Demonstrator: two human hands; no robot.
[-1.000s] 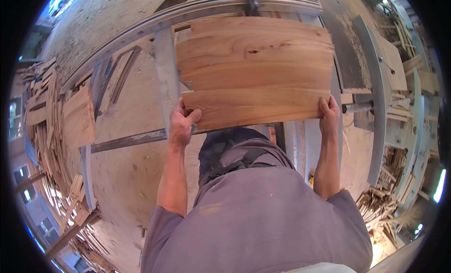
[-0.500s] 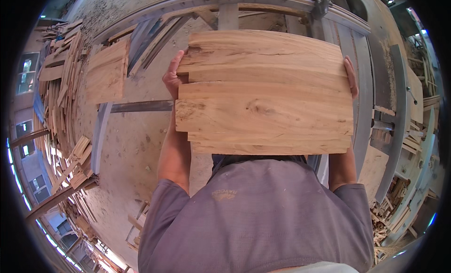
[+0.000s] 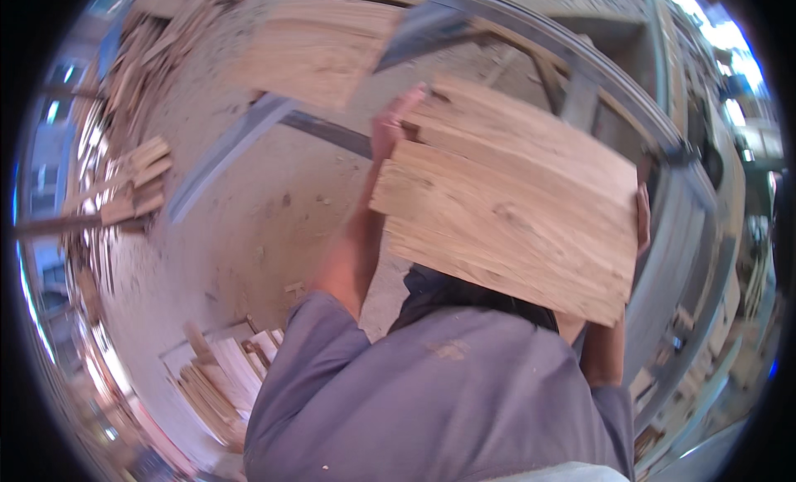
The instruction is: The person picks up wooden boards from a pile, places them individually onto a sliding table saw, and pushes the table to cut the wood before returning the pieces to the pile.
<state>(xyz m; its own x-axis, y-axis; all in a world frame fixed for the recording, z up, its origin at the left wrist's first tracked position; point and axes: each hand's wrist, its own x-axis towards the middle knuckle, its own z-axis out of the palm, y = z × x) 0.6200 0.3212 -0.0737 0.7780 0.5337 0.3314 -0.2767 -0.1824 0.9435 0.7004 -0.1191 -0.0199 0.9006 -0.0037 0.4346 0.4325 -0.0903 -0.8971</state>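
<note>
From my remote seat I see a pale brown rectangular wooden panel of joined boards [image 3: 514, 208] right of the frame's centre, held up in front of the purple-grey cloth shirt [image 3: 448, 391]. The left hand [image 3: 390, 125] grips its left end near the upper corner, fingers along the stepped board ends; the right hand [image 3: 643, 221] is closed against the right end, though most of its palm and its thumb are hidden from me. I judge the step in hand to be carrying the panel, and I'd say the next move calls for even pressure from both sides so that it doesn't tip. Its long axis slants from the left end down toward the lower right of the frame, the grain running the same way; the ragged, stepped end points left, the straighter one right. At upper left I make out a second flat light-brown wooden panel [image 3: 323, 51], beside a straight grey metal beam [image 3: 228, 146]; blur hides its exact edges.
</note>
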